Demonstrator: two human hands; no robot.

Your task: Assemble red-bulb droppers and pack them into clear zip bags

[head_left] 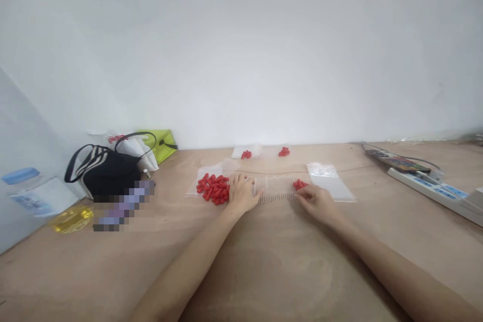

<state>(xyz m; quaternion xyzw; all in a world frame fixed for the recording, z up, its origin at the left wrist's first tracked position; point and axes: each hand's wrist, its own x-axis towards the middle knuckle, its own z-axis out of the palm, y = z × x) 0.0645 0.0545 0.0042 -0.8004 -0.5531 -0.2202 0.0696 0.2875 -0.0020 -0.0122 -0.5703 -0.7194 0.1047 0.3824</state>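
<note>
Red pieces [214, 188] heaped just beside your left grip [242, 195]; smaller cluster [299, 184] at your right grip [317, 204]. A sideways nudge could scatter the heap; uneven pressure could skew the clear ribbed row [277, 190] between them. Left: palm down, fingers spread. Right: angled inward, fingertips gathered; can't tell whether pinching anything.
</note>
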